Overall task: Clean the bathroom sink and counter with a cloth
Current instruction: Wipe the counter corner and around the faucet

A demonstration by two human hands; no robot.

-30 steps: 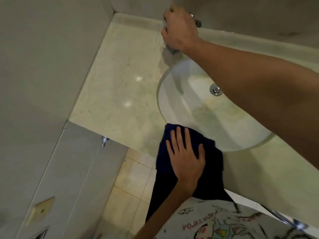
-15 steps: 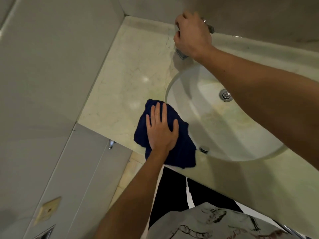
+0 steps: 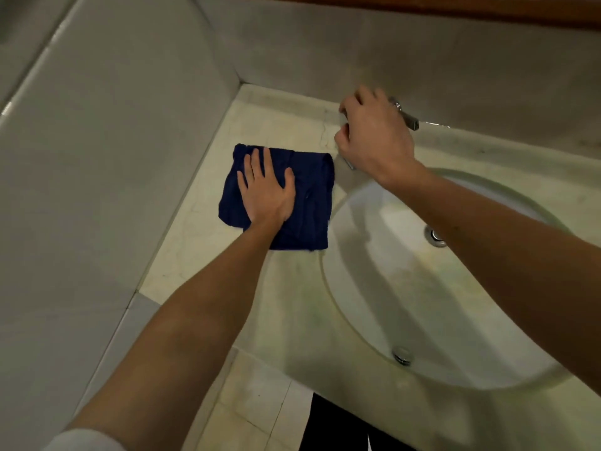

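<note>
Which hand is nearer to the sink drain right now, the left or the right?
Right. The right hand grips the faucet at the basin's far rim, above the drain. The left hand presses the blue cloth flat on the counter, left of the sink.

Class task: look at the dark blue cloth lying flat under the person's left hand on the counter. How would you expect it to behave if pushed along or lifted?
The cloth looks soft and creased, so it would probably droop when lifted. Under the flat left hand it likely slides easily on the smooth counter, perhaps bunching at its edges.
</note>
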